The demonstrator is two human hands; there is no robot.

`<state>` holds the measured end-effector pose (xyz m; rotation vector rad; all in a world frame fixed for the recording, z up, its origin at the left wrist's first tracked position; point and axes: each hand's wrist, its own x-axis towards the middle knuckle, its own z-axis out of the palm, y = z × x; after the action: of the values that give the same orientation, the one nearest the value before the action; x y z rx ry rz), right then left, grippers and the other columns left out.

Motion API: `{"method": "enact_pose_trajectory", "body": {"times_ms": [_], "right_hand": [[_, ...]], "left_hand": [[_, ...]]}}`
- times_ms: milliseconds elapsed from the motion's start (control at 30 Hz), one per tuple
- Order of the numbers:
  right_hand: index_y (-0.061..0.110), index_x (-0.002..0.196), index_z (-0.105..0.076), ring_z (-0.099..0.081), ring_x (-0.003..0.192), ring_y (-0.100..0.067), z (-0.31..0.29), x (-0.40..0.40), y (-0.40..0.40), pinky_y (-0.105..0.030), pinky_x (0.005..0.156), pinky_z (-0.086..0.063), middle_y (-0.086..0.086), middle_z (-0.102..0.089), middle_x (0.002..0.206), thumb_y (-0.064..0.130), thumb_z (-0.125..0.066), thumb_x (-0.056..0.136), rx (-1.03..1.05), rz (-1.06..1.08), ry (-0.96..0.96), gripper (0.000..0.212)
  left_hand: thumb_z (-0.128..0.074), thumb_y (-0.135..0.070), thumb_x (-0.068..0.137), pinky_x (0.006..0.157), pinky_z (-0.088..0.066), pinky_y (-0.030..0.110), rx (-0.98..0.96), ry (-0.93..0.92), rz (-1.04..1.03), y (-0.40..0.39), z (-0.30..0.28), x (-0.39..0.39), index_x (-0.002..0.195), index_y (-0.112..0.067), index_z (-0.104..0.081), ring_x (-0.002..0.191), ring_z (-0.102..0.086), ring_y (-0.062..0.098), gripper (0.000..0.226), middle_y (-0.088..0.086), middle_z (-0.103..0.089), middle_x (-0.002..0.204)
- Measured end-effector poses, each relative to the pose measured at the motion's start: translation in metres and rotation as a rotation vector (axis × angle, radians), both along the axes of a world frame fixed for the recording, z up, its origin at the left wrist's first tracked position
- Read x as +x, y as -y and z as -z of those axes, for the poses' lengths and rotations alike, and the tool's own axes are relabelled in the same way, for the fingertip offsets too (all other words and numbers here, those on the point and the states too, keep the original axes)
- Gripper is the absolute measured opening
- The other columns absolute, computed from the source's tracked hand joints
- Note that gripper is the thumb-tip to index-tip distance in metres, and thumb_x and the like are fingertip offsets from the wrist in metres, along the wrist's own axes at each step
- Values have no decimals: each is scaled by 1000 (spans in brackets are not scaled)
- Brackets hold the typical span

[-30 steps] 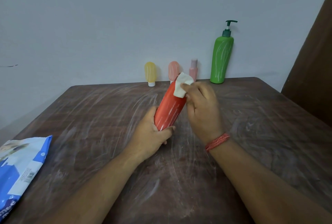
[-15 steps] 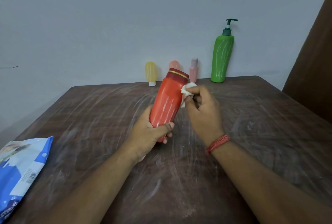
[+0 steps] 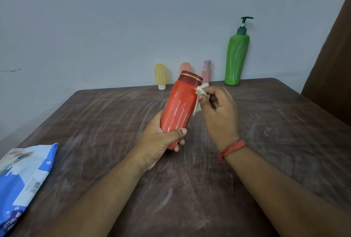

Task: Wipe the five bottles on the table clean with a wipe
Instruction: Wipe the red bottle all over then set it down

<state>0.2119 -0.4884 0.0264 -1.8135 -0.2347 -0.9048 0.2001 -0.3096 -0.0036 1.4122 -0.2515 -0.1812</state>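
Red bottle (image 3: 178,107) gripped by left hand (image 3: 161,141), wipe (image 3: 201,89) pinched in right hand (image 3: 220,111), streaks remaining; four bottles unwiped at table (image 3: 284,122) far edge.

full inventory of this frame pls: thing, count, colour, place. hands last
red bottle: 1, red with dark red gold-banded cap, tilted, held above table centre
wipe: 1, off-white, against the red bottle's right side near the cap
green pump bottle: 1, green, upright at far edge by the wall
yellow tube: 1, yellow with white cap, cap down, far edge
peach tube: 1, peach, far edge, partly hidden behind the red bottle
pink bottle: 1, pink, far edge
wipes pack: 1, blue and white, near left corner
table: 1, dark brown, streaked
thread bracelet: 1, red, right wrist
left hand: grips the red bottle's base
right hand: pinches the wipe
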Motion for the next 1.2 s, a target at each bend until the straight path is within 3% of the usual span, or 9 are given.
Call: {"method": "enact_pose_trajectory", "body": {"times_ms": [100,200,300,467,633,767,933,1067,1200], "right_hand": [[25,98,-70,-55,92,-4,2,-5,-2,-16,76,-49,15,-47,98,27,-67,93,-94,45,36,7],[25,97,-70,-57,88,-3,-2,-6,-5,-13,73,-49,20,-50,96,25,-68,92,-134,29,55,5],[19,105,-70,-61,94,-5,-7,-6,-3,-19,80,-54,14,-55,102,18,-68,93,-92,64,66,12],[13,106,-72,-58,91,-2,-1,-14,-10,-9,78,-46,9,-59,101,7,-67,91,-308,9,117,17],[12,109,-71,-58,94,-6,-8,-11,-2,-6,81,-42,4,-63,105,7,-65,92,-308,97,128,18],[8,106,-72,-57,94,-7,-1,-15,-8,-6,83,-41,-2,-64,103,0,-66,88,-466,-12,161,20],[15,104,-71,-62,93,-7,-7,-10,-1,-17,79,-51,3,-65,105,4,-65,91,-278,76,109,18],[16,97,-72,-58,83,1,3,-17,-12,-3,73,-41,7,-61,96,3,-68,87,-315,-30,75,17],[19,93,-71,-60,84,2,-2,-12,-13,-4,72,-42,8,-61,94,4,-69,87,-113,2,35,17]], "left_hand": [[-92,-26,62,54,-53,29,-31,-16,-6,0,0,1,124,-40,-54,73,-69,23,74,13,-71,111],[-92,-25,62,54,-53,29,-48,-36,-1,-2,-1,1,127,-38,-52,72,-69,22,77,19,-67,119],[-90,-20,66,54,-53,30,-24,-40,21,-2,-1,0,124,-40,-52,73,-69,22,72,18,-68,115],[-90,-20,64,51,-51,29,-103,-48,3,-3,-1,2,128,-32,-55,69,-67,21,74,18,-70,111],[-90,-18,67,52,-52,29,-86,-63,48,-2,-1,2,128,-31,-54,70,-67,22,72,18,-69,111],[-83,-9,73,48,-49,28,-168,-84,42,-5,-2,4,131,-21,-54,67,-64,21,66,15,-69,103],[-83,-6,74,49,-50,28,-145,-117,90,-6,-2,2,133,-22,-52,67,-65,21,68,17,-67,104],[-81,-5,73,47,-48,27,-207,-132,52,-7,-4,4,131,-19,-53,65,-63,20,66,14,-69,98],[-84,-6,70,48,-49,28,-168,-132,68,-5,-3,4,132,-20,-52,66,-64,21,72,16,-67,102]]}}
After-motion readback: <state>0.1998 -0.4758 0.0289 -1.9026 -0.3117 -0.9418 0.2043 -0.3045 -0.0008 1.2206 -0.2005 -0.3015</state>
